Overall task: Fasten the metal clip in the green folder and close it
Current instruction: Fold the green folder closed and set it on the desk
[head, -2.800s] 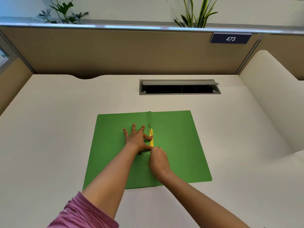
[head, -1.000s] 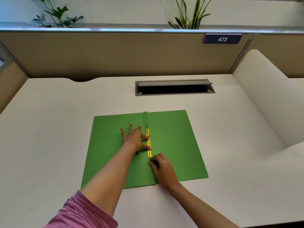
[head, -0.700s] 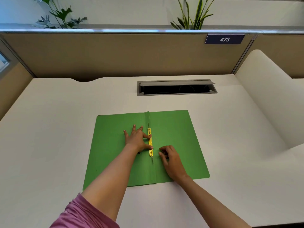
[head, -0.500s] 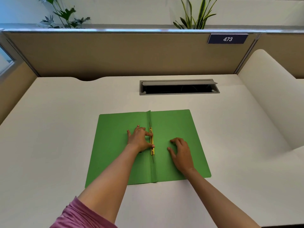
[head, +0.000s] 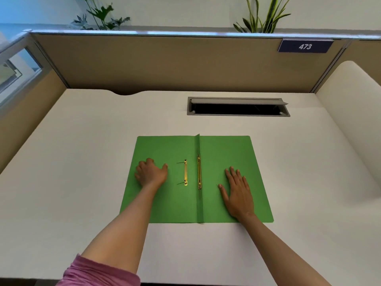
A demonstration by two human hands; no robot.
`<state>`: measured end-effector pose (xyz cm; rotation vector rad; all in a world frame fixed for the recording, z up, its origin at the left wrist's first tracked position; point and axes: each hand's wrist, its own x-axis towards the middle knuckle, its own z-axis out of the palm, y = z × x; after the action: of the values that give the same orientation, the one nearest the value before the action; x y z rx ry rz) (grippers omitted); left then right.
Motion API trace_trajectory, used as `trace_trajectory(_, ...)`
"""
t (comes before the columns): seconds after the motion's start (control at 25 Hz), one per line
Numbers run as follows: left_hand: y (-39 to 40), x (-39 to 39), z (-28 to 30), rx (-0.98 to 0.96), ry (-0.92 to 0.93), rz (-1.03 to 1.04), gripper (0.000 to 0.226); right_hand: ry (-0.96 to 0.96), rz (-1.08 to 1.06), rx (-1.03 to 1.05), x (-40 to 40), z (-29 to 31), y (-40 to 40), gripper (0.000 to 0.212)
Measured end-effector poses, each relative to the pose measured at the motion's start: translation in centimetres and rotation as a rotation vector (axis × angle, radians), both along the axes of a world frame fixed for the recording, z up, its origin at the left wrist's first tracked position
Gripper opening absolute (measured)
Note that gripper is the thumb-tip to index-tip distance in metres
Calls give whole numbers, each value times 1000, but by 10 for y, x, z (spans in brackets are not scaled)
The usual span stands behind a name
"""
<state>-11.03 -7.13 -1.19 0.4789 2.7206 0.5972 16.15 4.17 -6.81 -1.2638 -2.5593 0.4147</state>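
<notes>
The green folder (head: 171,199) lies open and flat on the white desk (head: 61,182), a little toward six o'clock from the desk's middle, its spine crease running from twelve to six o'clock between the two leaves. Along that crease sits a long gold metal clip (head: 199,172), lying flat against the card. Just to its nine o'clock side, on the left leaf, lies a shorter gold clip bar (head: 185,172) with two thin prongs pointing toward nine o'clock from its ends. The left hand (head: 151,174) rests on the left leaf at nine o'clock from the shorter bar, near it but not touching it; its fingers are curled loosely downward and its grip holds nothing. The right hand (head: 238,195) lies palm down on the right leaf at three o'clock from the long clip, apart from it, fingers spread and stretched toward twelve o'clock, its grip open and empty. A pink sleeve (head: 99,273) shows on the left arm at the picture's lower edge. At twelve o'clock from the folder a grey cable slot (head: 237,100) is set into the desk with its flap raised. Behind it stands a tan partition (head: 165,62) bearing a dark number plate (head: 305,46) that reads 473, and green plants (head: 266,15) rise above the partition's top rail.
</notes>
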Motion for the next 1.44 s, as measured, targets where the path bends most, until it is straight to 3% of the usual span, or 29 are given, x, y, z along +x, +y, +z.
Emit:
trace_trajectory(0.24,-22,-21,-1,-35,-145,417,70,9,-10,1,-1,-1,-1,61)
trace_trajectory(0.48,-30,-29,-2,-92,-168,611,61,18,-8,4,0,-1,0,61)
trace_trajectory(1.08,-50,-52,8,115,-280,574,56,43,-7,4,1,0,0,62)
trace_trajectory(1.2,-49,-53,21,232,-188,627,50,42,-4,-2,1,1,0,59)
trace_trajectory(1.32,-42,-62,41,189,-139,603,51,43,-5,-11,1,2,0,58)
trace_trajectory(1.4,-35,-74,57,231,-294,505,64,38,-4,-10,1,2,0,58)
trace_trajectory(1.44,-33,-78,68,326,-482,423,73,36,-4,-9,1,3,0,58)
